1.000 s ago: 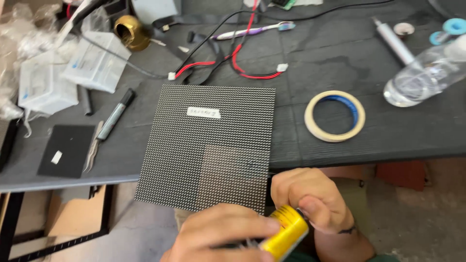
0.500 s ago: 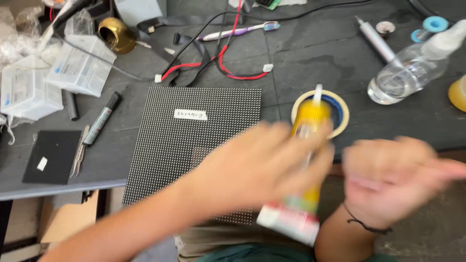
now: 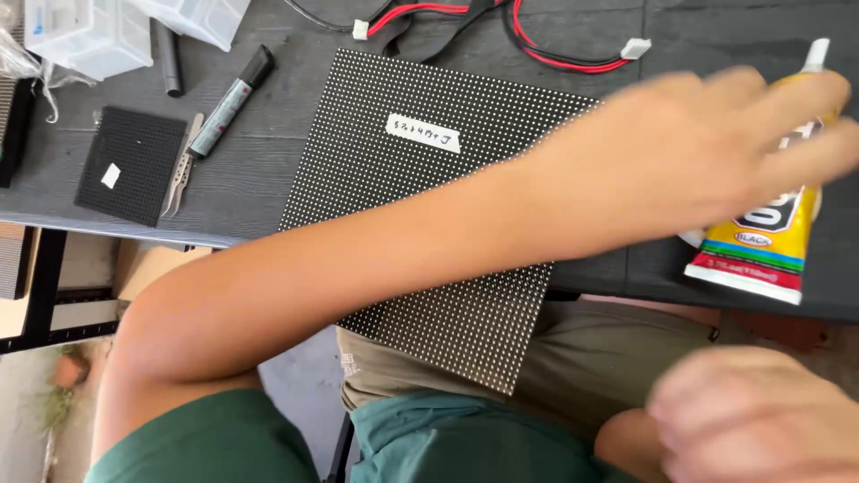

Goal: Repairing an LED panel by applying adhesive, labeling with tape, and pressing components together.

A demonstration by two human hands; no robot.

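From the head view, the person's left hand [image 3: 707, 152] is reaching across the body to the right side of the dark table [image 3: 268, 170], its fingers curled around a yellow glue tube [image 3: 774, 224]. The tube is standing nearly upright, white nozzle at the top, its flat crimped end hanging just over the table's near edge. The hand is blurred, but the grip is plainly closed around the tube's upper half.

The right hand [image 3: 761, 416] is hovering low at the bottom right, over the lap and well below the tube. It is touching nothing I can see, and it is too smeared to tell how far open it is.

Under the left forearm a black dotted panel [image 3: 429, 206] is lying flat, a white label [image 3: 423, 133] stuck near its top, its near corner jutting past the table edge over the knees. The tube is just right of it.

To the left are lying a marker [image 3: 231, 100], tweezers [image 3: 183, 168] and a small black square [image 3: 131, 165]. Red and black wires [image 3: 537, 45] are trailing along the far edge.
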